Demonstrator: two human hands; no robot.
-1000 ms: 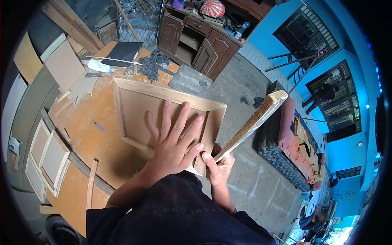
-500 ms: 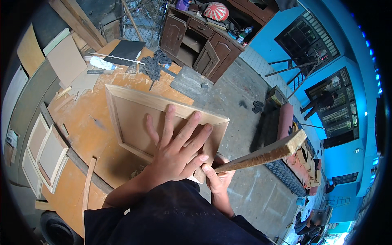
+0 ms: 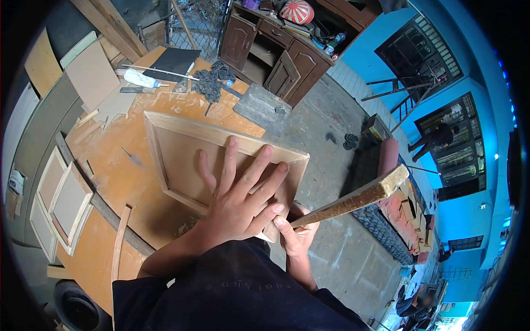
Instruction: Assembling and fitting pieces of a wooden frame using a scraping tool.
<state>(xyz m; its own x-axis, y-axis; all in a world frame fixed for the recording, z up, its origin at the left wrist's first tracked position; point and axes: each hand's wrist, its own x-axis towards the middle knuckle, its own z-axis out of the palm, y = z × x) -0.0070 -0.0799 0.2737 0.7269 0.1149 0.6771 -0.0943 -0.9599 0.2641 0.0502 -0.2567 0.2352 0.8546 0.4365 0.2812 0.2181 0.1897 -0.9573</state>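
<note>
Pale wood makes up the framed panel (image 3: 221, 149) that is lying flat in the middle of the frame on an orange workbench (image 3: 127, 182), one corner jutting past the bench edge toward the grey concrete floor (image 3: 337, 243). The left hand (image 3: 237, 201) is pressing down on the panel's sunken centre with its palm flat and all five fingers spread wide, gripping nothing. Just to its right, at the panel's lower right corner, the right hand (image 3: 295, 229) is closing tightly around the near end of a long wooden stick (image 3: 353, 198), which is slanting up toward the right of the frame over the floor. In the upper left of the frame, a dark rag (image 3: 212, 83), a black board (image 3: 171, 62) and a white tube (image 3: 138, 79) are sitting on the far end of the bench. At the left edge, smaller framed panels (image 3: 61, 204) are leaning below the bench. A brown wooden cabinet (image 3: 276, 52) is standing at the top centre, before a bright blue wall (image 3: 375, 66).
</note>
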